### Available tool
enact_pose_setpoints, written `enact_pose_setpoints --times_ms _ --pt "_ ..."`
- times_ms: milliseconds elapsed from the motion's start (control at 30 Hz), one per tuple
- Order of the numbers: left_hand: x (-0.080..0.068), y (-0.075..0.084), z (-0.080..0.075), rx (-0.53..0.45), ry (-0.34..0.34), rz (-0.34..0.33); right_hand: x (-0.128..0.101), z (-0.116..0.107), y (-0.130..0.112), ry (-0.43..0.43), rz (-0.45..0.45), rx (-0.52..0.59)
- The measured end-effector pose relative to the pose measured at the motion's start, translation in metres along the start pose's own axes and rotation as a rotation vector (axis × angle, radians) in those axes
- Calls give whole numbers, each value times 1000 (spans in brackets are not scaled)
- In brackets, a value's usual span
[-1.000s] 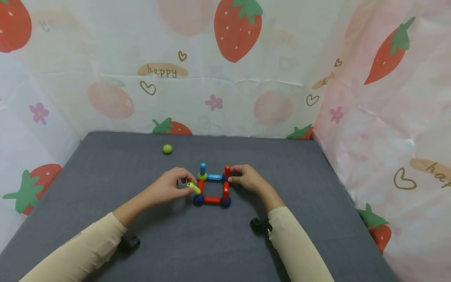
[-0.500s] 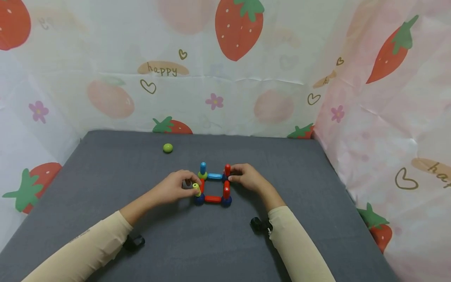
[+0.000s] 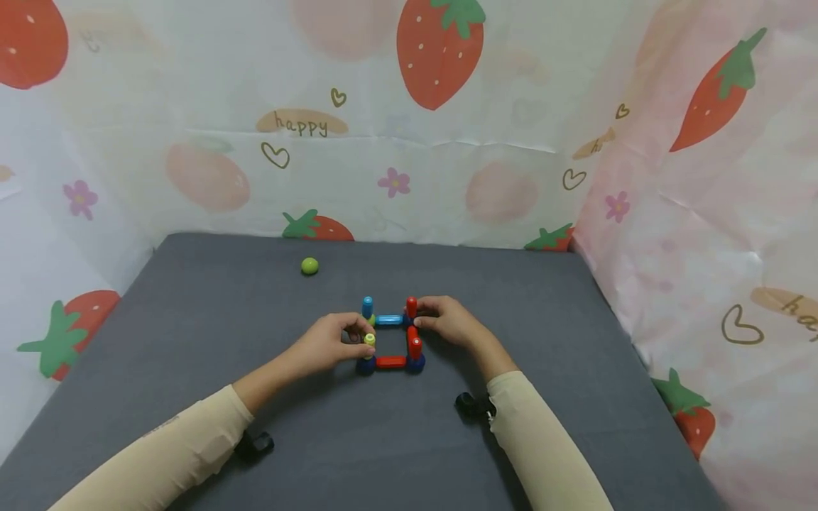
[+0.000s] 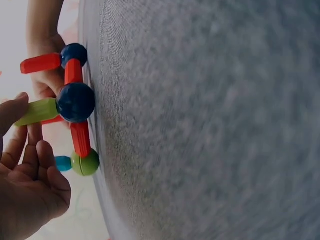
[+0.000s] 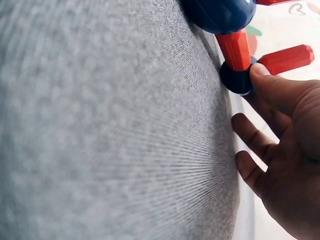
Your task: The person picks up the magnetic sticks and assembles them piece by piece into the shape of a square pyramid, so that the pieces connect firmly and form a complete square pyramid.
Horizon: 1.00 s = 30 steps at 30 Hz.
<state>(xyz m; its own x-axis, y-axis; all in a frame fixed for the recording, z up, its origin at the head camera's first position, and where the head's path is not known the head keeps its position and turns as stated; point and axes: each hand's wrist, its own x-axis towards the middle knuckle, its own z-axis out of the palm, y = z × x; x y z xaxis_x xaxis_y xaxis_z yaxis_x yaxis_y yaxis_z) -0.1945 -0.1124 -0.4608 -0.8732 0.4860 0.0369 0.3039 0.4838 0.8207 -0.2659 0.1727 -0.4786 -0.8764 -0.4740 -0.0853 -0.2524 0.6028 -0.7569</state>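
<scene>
Head view, nearest first: two cream sleeves reach over the grey table point(image 3: 192, 319), each with a small black fitting at the wrist that is too small to make out. The left hand point(image 3: 329, 344) pinches the yellow-green rod point(image 3: 369, 340), standing it upright on the near-left dark blue ball point(image 3: 366, 365) of the rod-and-ball square point(image 3: 390, 341). The left wrist view shows that rod point(image 4: 36, 112) meeting the ball point(image 4: 75, 102), with a fingertip on its free end; the rest of the grasp is cut off at the edge. The right hand point(image 3: 447, 321) holds the far-right corner, thumb pressed on its dark blue ball point(image 5: 237, 79), the fingers loosely bent beside it on the cloth. An upright red rod point(image 3: 412, 307) rises from that corner, and an upright blue rod point(image 3: 367, 306) from the far-left one. The square sits mid-table, flat, between both hands; its left side is mostly hidden behind the left hand's fingers. Farther back, a lone green ball point(image 3: 309, 266) lies well apart. Behind the table hangs a strawberry-print backdrop point(image 3: 447, 142); the word "happy" point(image 3: 302, 124) reads clearly, and a second copy at the right edge is cut off.
</scene>
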Motion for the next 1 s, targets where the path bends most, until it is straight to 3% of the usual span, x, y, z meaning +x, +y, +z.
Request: enact_pose_setpoints --times_ms 433,600,800,900,1000 --pt "4 3 9 -15 77 -27 0 -1 -5 30 23 -57" --pt "5 4 11 -12 80 -46 -10 0 -8 111 49 -94" --pt "4 4 13 1 85 -79 -33 -9 -14 218 53 -56" --pt "4 3 13 2 82 -76 -45 -16 -18 207 -4 -28" --pt "5 3 11 3 78 -73 -57 -19 -23 129 -58 10"
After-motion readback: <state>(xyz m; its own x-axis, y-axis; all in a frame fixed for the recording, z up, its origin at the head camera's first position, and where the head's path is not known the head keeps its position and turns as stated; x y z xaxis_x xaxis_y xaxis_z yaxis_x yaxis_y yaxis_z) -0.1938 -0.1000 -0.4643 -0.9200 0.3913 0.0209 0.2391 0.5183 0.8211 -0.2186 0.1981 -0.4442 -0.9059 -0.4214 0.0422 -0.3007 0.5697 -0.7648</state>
